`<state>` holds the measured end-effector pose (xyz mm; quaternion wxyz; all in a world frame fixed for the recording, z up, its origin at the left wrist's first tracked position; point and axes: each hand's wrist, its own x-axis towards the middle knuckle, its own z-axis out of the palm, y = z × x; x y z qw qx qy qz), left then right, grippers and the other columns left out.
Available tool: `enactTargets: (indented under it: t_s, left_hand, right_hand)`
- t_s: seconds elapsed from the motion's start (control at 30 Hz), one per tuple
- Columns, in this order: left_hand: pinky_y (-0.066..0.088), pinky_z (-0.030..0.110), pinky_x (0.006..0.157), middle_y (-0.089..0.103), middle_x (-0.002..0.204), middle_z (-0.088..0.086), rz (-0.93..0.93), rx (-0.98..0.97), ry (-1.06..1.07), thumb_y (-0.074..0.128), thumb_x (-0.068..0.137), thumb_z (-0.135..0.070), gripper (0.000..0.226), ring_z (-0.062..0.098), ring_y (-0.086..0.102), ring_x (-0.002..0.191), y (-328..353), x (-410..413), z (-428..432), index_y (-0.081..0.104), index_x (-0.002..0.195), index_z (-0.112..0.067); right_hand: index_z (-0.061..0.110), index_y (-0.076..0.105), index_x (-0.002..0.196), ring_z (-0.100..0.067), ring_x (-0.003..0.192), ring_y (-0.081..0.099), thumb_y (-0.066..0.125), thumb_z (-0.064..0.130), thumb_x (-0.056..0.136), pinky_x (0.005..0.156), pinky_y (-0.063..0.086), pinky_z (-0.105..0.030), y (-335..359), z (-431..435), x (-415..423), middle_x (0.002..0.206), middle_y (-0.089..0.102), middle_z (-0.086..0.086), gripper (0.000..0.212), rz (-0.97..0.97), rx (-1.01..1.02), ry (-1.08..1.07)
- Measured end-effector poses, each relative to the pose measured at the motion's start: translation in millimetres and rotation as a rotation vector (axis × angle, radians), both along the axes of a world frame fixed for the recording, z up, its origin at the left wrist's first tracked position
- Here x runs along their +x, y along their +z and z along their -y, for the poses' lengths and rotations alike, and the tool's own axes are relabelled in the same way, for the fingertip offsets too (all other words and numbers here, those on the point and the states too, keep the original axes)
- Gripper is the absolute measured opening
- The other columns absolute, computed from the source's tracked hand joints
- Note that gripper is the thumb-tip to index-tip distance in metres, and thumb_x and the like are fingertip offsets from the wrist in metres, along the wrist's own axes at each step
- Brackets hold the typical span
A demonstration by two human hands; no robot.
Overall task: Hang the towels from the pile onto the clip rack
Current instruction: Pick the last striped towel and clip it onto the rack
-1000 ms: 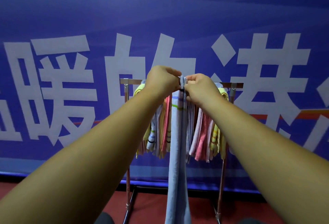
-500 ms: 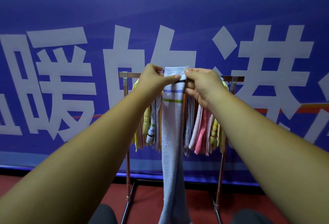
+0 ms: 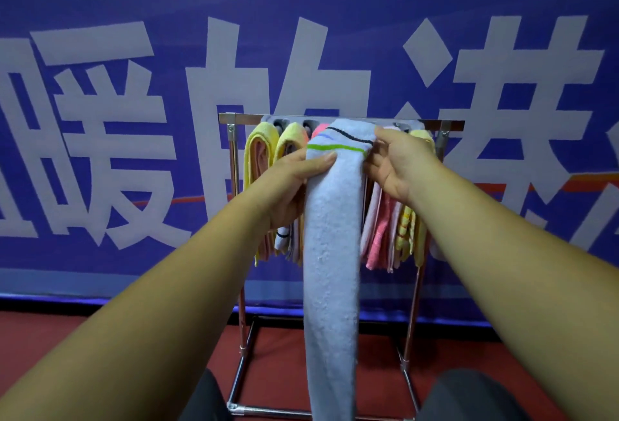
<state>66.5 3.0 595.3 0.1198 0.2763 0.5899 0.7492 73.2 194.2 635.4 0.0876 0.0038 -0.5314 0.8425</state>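
A long light-blue towel (image 3: 331,253) with green, blue and black stripes near its top hangs down in front of the metal clip rack (image 3: 449,126). My left hand (image 3: 294,179) grips its left edge just under the green stripe, thumb across the cloth. On the other side my right hand (image 3: 398,159) pinches the towel's top right edge by the black stripe. The towel's top reaches the rack's top bar. Whether a clip holds it is hidden. Yellow towels (image 3: 261,159) hang at the rack's left, pink and yellow ones (image 3: 385,236) at its right.
A blue banner (image 3: 134,119) with large white characters covers the wall right behind the rack. The rack's thin legs and base frame (image 3: 241,370) stand on a red floor. My dark trouser knees (image 3: 469,397) show at the bottom edge.
My hands have spread apart and dropped from the top bar to the towel's striped end. The towel's top is now wider and flatter. The view has come closer to the rack.
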Motion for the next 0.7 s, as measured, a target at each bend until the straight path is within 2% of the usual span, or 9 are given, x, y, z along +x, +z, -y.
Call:
enactTargets:
  t_s: [0.1,0.17,0.2,0.3,0.4,0.47,0.57,0.63,0.7]
  left_hand:
    - [0.061,0.043,0.088,0.069,0.126,0.022,0.045,0.056,0.086,0.065,0.103,-0.025,0.044,0.030,0.071,0.106,9,-7,-5,0.061,0.140,-0.002]
    - [0.063,0.042,0.081,0.073,0.122,0.019,0.111,0.083,0.168,0.064,0.104,-0.023,0.043,0.029,0.074,0.101,15,-12,-6,0.059,0.142,-0.003]
    - [0.064,0.041,0.078,0.075,0.119,0.018,0.139,0.090,0.204,0.062,0.105,-0.022,0.041,0.028,0.076,0.098,18,-15,-5,0.059,0.141,-0.003]
    - [0.063,0.045,0.089,0.077,0.118,0.020,0.165,0.089,0.287,0.055,0.106,-0.011,0.028,0.031,0.076,0.104,27,-27,-2,0.063,0.131,-0.002]
    - [0.058,0.051,0.101,0.074,0.123,0.022,0.188,0.059,0.353,0.051,0.106,-0.005,0.026,0.034,0.073,0.113,33,-36,-1,0.063,0.129,-0.001]
    - [0.062,0.046,0.094,0.076,0.117,0.019,0.196,0.034,0.390,0.050,0.106,-0.003,0.025,0.030,0.076,0.104,36,-39,1,0.063,0.126,-0.001]
    - [0.064,0.039,0.083,0.079,0.103,0.017,0.175,-0.071,0.403,0.049,0.107,-0.006,0.024,0.026,0.079,0.095,36,-36,-2,0.061,0.125,0.004]
    - [0.064,0.046,0.087,0.077,0.104,0.020,0.167,-0.183,0.399,0.051,0.108,-0.014,0.024,0.029,0.080,0.094,32,-34,-6,0.057,0.122,0.005]
    - [0.062,0.055,0.091,0.073,0.115,0.025,0.184,-0.334,0.349,0.057,0.107,-0.031,0.041,0.035,0.079,0.095,26,-34,-8,0.053,0.130,0.002]
  right_hand:
    - [0.006,0.070,0.127,-0.036,0.108,0.072,0.036,0.073,0.104,0.095,0.059,-0.049,-25,-4,6,0.123,0.072,-0.019,0.079,0.225,0.163,0.262]
    - [0.000,0.067,0.135,-0.039,0.118,0.071,0.028,0.088,0.094,0.099,0.057,-0.051,-42,-4,16,0.130,0.071,-0.024,0.104,0.264,0.168,0.412]
    - [0.000,0.064,0.140,-0.040,0.125,0.068,0.026,0.090,0.092,0.104,0.055,-0.054,-49,-3,22,0.136,0.068,-0.025,0.109,0.242,0.167,0.473]
    - [0.009,0.062,0.143,-0.036,0.124,0.069,0.029,0.082,0.098,0.104,0.056,-0.055,-66,2,37,0.135,0.070,-0.020,0.092,0.149,0.173,0.539]
    - [0.010,0.070,0.122,-0.023,0.093,0.080,0.049,0.049,0.108,0.074,0.065,-0.039,-76,5,45,0.116,0.077,-0.013,0.046,0.129,0.297,0.412]
    - [0.010,0.071,0.111,-0.021,0.078,0.079,0.059,0.025,0.107,0.060,0.064,-0.034,-79,2,44,0.106,0.077,-0.013,0.021,0.105,0.336,0.359]
    - [0.012,0.072,0.120,-0.026,0.093,0.078,0.064,0.018,0.103,0.077,0.067,-0.041,-81,-2,37,0.113,0.078,-0.015,0.019,0.028,0.332,0.335]
    - [0.011,0.070,0.125,-0.027,0.099,0.079,0.065,0.016,0.103,0.080,0.066,-0.040,-80,0,34,0.117,0.078,-0.016,0.023,0.005,0.269,0.307]
    - [0.010,0.069,0.127,-0.027,0.103,0.078,0.064,0.015,0.104,0.080,0.066,-0.038,-78,4,30,0.119,0.078,-0.016,0.024,0.003,0.229,0.272]
